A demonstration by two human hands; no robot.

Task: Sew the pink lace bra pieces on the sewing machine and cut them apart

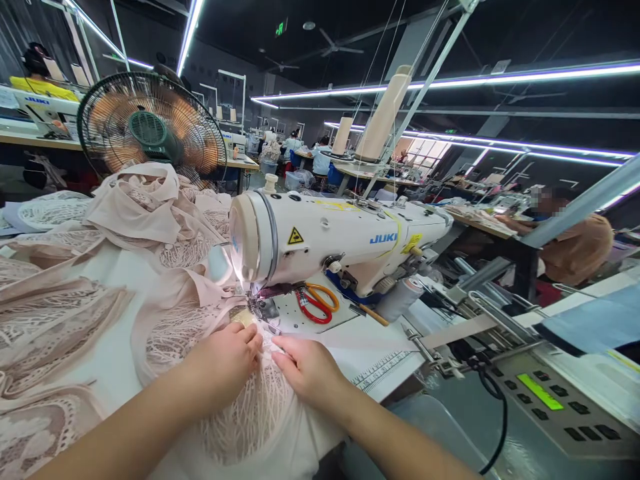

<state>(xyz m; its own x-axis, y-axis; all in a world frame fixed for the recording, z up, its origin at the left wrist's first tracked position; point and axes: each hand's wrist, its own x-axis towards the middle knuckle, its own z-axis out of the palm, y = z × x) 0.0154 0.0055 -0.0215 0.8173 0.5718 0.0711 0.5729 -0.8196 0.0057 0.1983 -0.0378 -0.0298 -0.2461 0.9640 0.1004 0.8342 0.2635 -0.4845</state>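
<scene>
Hands (225,363) on lace (240,427) — machine (305,227) close; tabletop edge (407,360) right.

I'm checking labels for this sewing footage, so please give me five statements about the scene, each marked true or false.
1. The left hand and right hand both touch the lace fabric. True.
2. The right hand is holding the scissors. False: the scissors lie beside the needle area of the sewing machine.
3. A fan shows to the left of the machine in the picture. True.
4. The control panel's display is dark. False: the display glows green.
5. Ruler markings show on the tabletop. True.
</scene>
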